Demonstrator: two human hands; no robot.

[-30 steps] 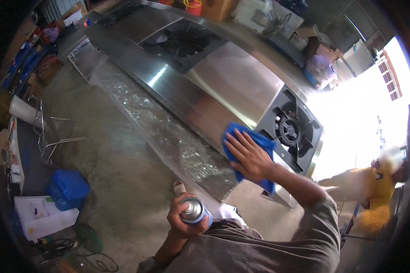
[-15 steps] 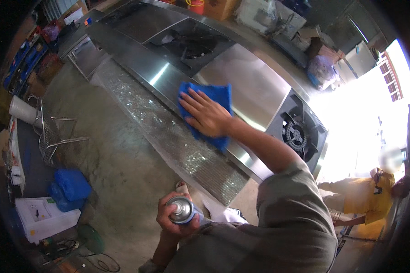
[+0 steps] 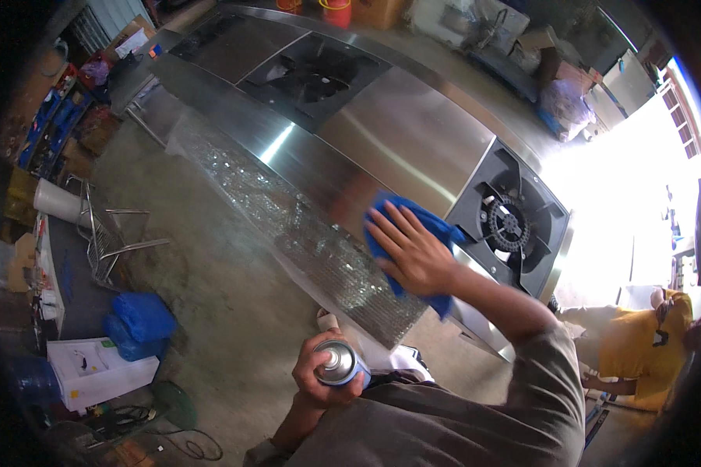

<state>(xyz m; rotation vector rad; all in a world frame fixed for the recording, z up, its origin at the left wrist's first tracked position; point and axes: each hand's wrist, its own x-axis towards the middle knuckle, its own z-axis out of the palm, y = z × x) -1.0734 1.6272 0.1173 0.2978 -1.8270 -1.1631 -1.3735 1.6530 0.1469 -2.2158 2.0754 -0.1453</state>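
My right hand [image 3: 414,247] lies flat with fingers stretched over a blue cloth [image 3: 436,227], pressing it on the front steel edge of a long stainless-steel gas stove [image 3: 413,124]. The burner nearest this hand, a black one [image 3: 509,222], sits just to the right of the cloth. A second black burner [image 3: 315,78] is set farther left, beyond a bare steel panel. Low in front of my body, my left hand [image 3: 313,375] is wrapped round a spray can [image 3: 343,364] with a silver top. Its index finger rests on the nozzle.
Bubble wrap [image 3: 319,249] hangs along the stove's front. To the left are a metal rack [image 3: 113,241], blue plastic bundles [image 3: 142,321] and a white box [image 3: 105,370]. A person in a yellow shirt [image 3: 654,350] is at the right. A red bucket [image 3: 336,12] stands behind the stove.
My right hand has slid the blue cloth rightward and nearer along the stove's front edge, toward the right burner. My left hand still grips the spray can; the view has shifted slightly.
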